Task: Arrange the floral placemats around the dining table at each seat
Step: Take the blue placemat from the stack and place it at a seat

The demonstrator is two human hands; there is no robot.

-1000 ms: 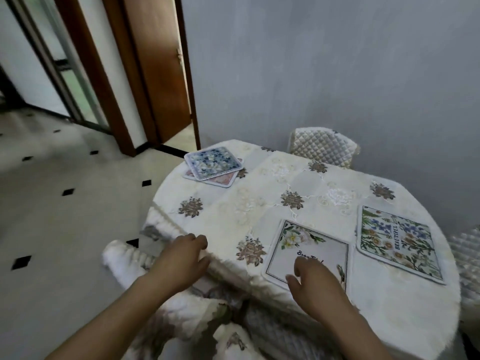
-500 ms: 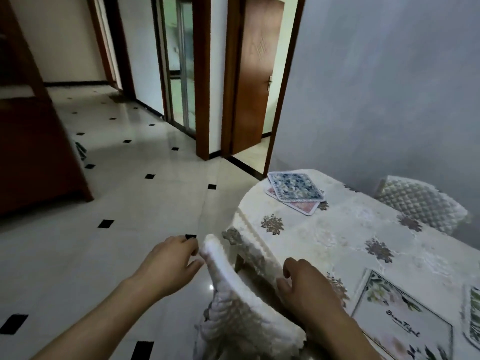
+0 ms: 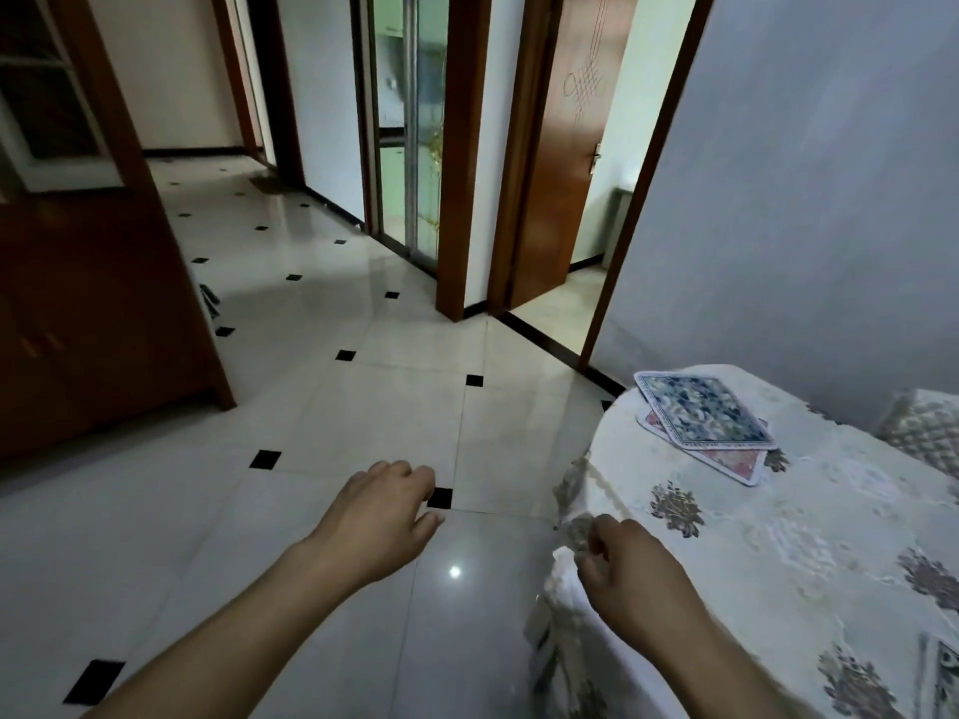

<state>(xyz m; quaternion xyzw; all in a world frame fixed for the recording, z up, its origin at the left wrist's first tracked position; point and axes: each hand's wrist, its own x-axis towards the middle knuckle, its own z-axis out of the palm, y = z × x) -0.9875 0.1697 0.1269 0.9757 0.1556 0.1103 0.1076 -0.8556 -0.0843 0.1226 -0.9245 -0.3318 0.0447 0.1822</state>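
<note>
Two floral placemats lie stacked at the far left end of the dining table (image 3: 778, 542): a blue one (image 3: 700, 409) on top and a red one (image 3: 737, 461) partly under it. The corner of another placemat (image 3: 942, 682) shows at the bottom right edge. My left hand (image 3: 379, 516) hangs over the floor left of the table, loosely curled and holding nothing. At the table's near left edge my right hand (image 3: 633, 573) has its fingers curled, touching the hanging cream tablecloth. I cannot tell whether it pinches the cloth.
A quilted chair (image 3: 923, 433) stands against the grey wall behind the table. White cloth or chair cover (image 3: 558, 589) hangs below my right hand. Tiled floor (image 3: 363, 407) stretches left toward a wooden cabinet (image 3: 93, 303), a glass door and an open wooden door (image 3: 560, 163).
My view has swung left, away from the laid placemats toward the floor and doors. Both hands have come off the chair back; the left now hovers over the floor.
</note>
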